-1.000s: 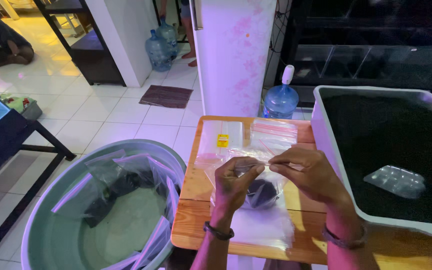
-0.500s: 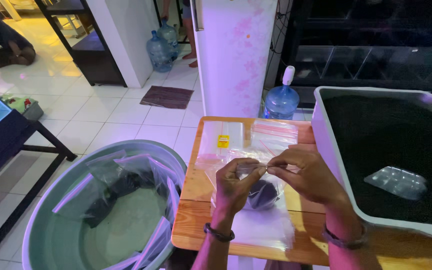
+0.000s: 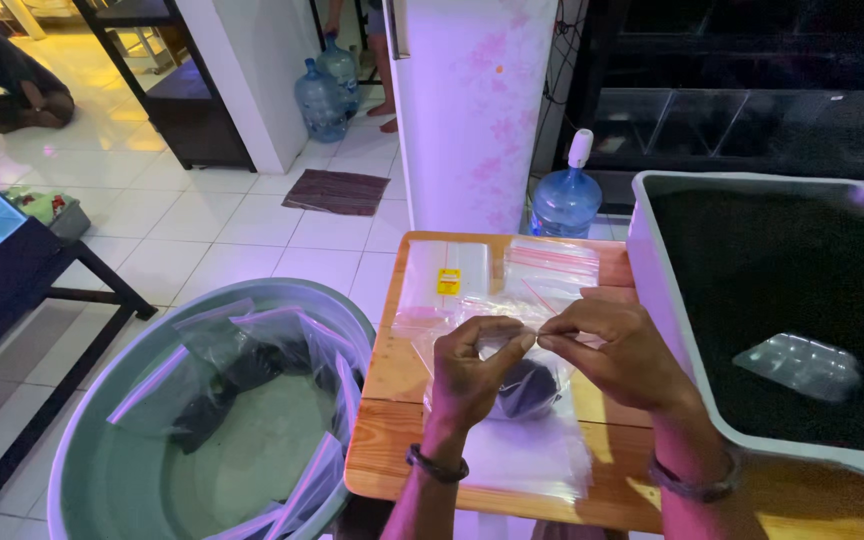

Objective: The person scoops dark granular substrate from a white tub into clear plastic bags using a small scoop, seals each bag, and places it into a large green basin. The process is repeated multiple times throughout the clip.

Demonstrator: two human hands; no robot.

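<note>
My left hand (image 3: 474,370) and my right hand (image 3: 612,350) meet over a small wooden table (image 3: 402,410), fingertips pinched together on the top edge of a clear zip bag (image 3: 527,385). The bag hangs between the hands and holds a dark clump at its bottom. More empty clear bags with pink strips (image 3: 552,265) lie flat on the table behind my hands, one stack bearing a yellow label. Another flat clear bag (image 3: 532,455) lies under my wrists.
A round green tub (image 3: 102,440) on the left holds several filled bags with dark contents. A white-walled tub of dark material (image 3: 657,290) stands at right with a clear plastic tray (image 3: 802,365) on it. Water jugs (image 3: 564,195) and a crouching person (image 3: 12,85) are farther back.
My hands have drawn closer together along the bag's top edge; the left thumb and finger now pinch right beside the right fingertips. The bag stays in place over the table.
</note>
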